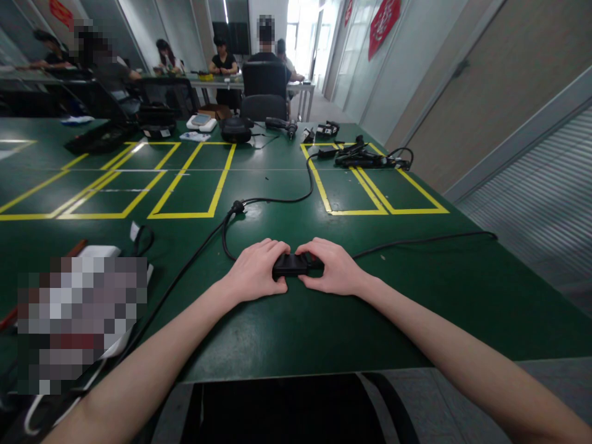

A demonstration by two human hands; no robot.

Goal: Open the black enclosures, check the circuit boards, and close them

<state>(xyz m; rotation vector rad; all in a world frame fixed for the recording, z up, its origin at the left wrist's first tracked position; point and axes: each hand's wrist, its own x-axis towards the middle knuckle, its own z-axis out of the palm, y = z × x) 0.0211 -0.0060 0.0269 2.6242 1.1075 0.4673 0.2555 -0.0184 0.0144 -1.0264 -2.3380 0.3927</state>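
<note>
A black power adapter [291,265] lies on the green table, gripped from both ends. My left hand [256,269] has its fingers and thumb closed round the left end, where a black cord leaves toward the left. My right hand [333,266] is closed at the right end, over a black plug or connector [315,263] that is partly hidden by the fingers. From behind that hand a black cord [425,240] runs right to the table's edge. Another cord, tied in a knot [238,207], loops from the left side.
Yellow tape rectangles [213,200] mark the green table [287,339]. Bundled black cables [370,155] lie at the far right. A hair dryer [282,125] and a black case [235,129] stand at the back. A blurred-out object lies at the left. Several people sit beyond.
</note>
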